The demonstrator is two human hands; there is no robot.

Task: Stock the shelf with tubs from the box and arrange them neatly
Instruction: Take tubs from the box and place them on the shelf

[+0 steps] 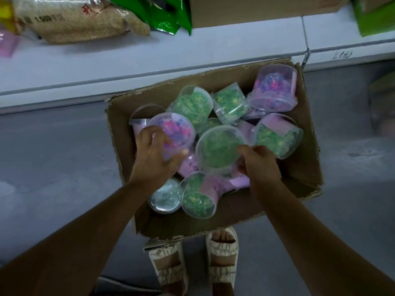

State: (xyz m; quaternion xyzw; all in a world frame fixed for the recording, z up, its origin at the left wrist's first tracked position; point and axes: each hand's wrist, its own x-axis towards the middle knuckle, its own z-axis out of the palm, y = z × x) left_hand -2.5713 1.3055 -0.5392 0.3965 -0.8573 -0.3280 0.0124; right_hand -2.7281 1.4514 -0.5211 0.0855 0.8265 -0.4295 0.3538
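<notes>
An open cardboard box (pixel 299 167) on the floor holds several clear plastic tubs lying at all angles, some filled with green pieces, some with pink and purple ones. My left hand (pixel 154 159) grips a pink-filled tub (pixel 177 131) at the box's left side. My right hand (pixel 258 165) holds the side of a green-filled tub (pixel 218 148) in the middle, its clear lid facing up. Another pink tub (pixel 273 88) stands at the far right corner. The white shelf (pixel 149 58) runs just beyond the box.
On the shelf lie a sack of grain (pixel 81 20), green foil bags (pixel 168 16), a cardboard carton (pixel 256 9) and a pink pack (pixel 7 43) at the left. The grey floor (pixel 53 157) surrounds the box. My sandalled feet (pixel 192 263) stand right below it.
</notes>
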